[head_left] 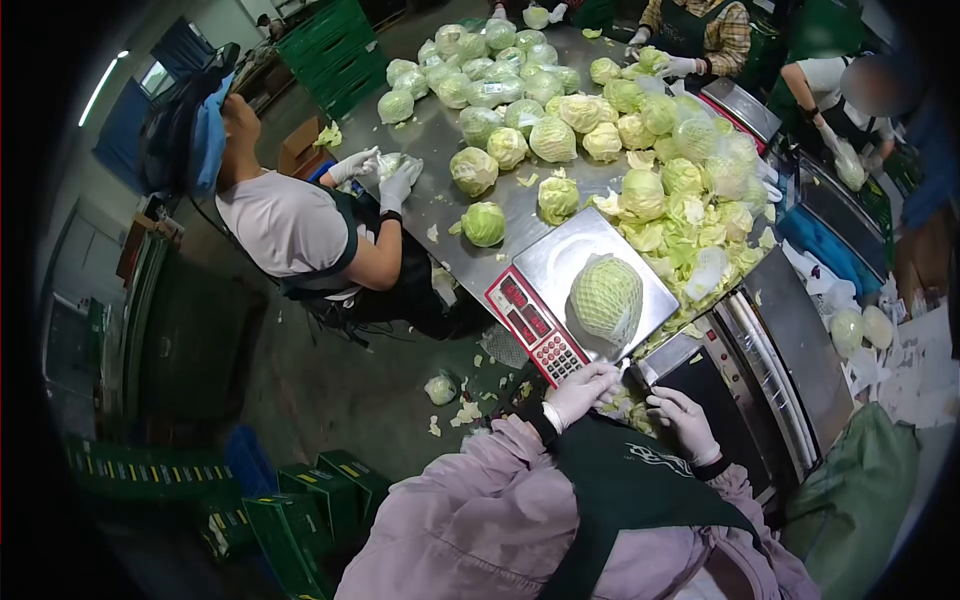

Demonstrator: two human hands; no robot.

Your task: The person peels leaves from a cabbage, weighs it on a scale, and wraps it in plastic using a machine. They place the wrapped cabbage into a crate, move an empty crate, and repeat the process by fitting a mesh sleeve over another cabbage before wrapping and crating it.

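A cabbage in white mesh netting (607, 297) rests on the steel plate of a red-and-white digital scale (545, 330). Just below the plate, my gloved left hand (582, 394) pinches what looks like the loose end of the netting. My gloved right hand (686, 420) is closed around a slim dark tool (640, 377), which points up toward the netting end. Whether the tool is a knife or a cutter cannot be made out. Both hands are close together in front of the scale.
Loose cabbages (558, 200) and a heap of trimmed leaves (690, 240) cover the steel table beyond the scale. A wrapping machine (765, 370) stands at right. At left a co-worker (300, 230) handles a cabbage; others work across the table. Green crates (290, 535) stand on the floor.
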